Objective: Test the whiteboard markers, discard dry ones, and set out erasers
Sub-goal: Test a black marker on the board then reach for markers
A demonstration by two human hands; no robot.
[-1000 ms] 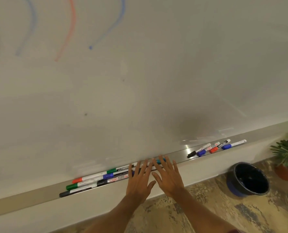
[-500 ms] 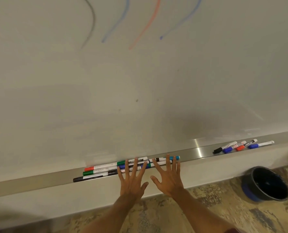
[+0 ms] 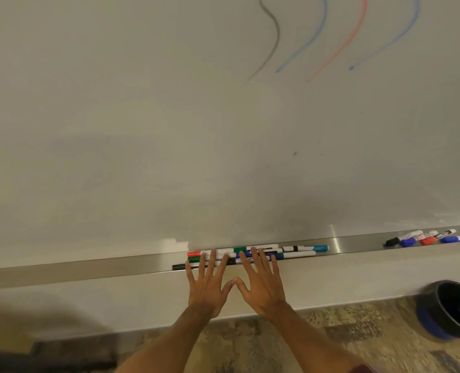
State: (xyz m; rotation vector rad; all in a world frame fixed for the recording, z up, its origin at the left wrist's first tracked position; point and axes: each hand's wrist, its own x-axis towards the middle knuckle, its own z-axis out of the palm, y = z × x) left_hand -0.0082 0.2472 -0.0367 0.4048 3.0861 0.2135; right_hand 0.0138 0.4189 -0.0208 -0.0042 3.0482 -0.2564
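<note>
Now, both hands are spread flat side by side, holding nothing: the left hand (image 3: 206, 290) and the right hand (image 3: 261, 288) lay straight fingers over a pile of markers (image 3: 298, 254) in the steel tray (image 3: 89, 270) under the whiteboard (image 3: 142, 130). A smaller group of markers (image 3: 427, 240) lies along the tray toward three o'clock, well apart. A dark bin (image 3: 454, 308) stands on the floor at four o'clock. Test strokes (image 3: 278, 33) show at one o'clock.

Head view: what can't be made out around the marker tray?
- Near markers: partly hidden under the left hand and right hand; labels blurred.
- Far markers: last one cut off by the right edge.
- Black bin: cut by the right edge; inside too dark.
- Dark shape, bottom-left corner: blurred.
</note>
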